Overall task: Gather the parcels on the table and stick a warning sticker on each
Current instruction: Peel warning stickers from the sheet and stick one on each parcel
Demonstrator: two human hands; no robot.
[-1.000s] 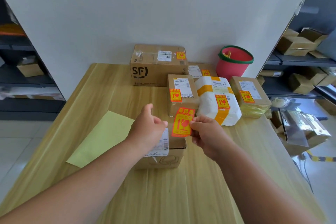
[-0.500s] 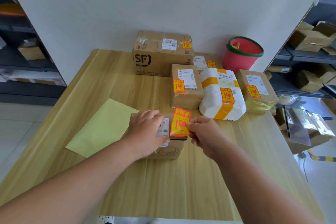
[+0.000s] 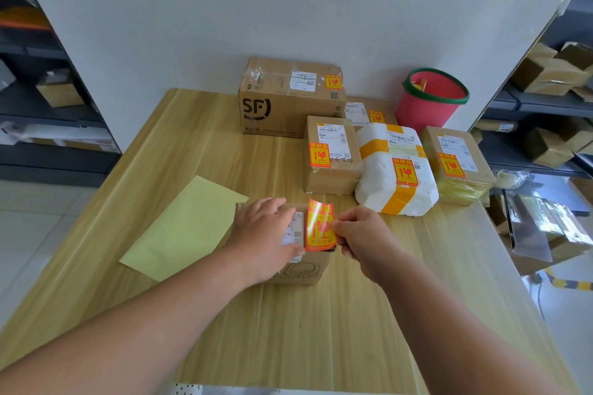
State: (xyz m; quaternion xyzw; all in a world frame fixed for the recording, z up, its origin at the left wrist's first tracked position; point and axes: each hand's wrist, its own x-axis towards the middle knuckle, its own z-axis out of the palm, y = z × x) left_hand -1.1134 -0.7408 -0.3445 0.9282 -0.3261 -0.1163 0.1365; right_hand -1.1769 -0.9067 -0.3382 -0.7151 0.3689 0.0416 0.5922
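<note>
The left hand (image 3: 263, 234) lies flat, fingers fairly straight, pressing the small cardboard parcel (image 3: 305, 271) down in the middle of the table (image 3: 288, 330), nearer the front edge than the stickered parcels (image 3: 332, 170) towards the far right corner. The right hand (image 3: 362, 234) pinches the red warning sticker (image 3: 320, 226) by its right edge, over the parcel's top. It is probably best to land the sticker's left edge first, clear of the shipping label (image 3: 293, 231), then smooth rightwards. A second ago the left hand was lifted off the box and the sticker was higher

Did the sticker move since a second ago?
Yes. The sticker has come down toward the near box, beside its label. Earlier it was held higher, over the box's far edge.
</note>
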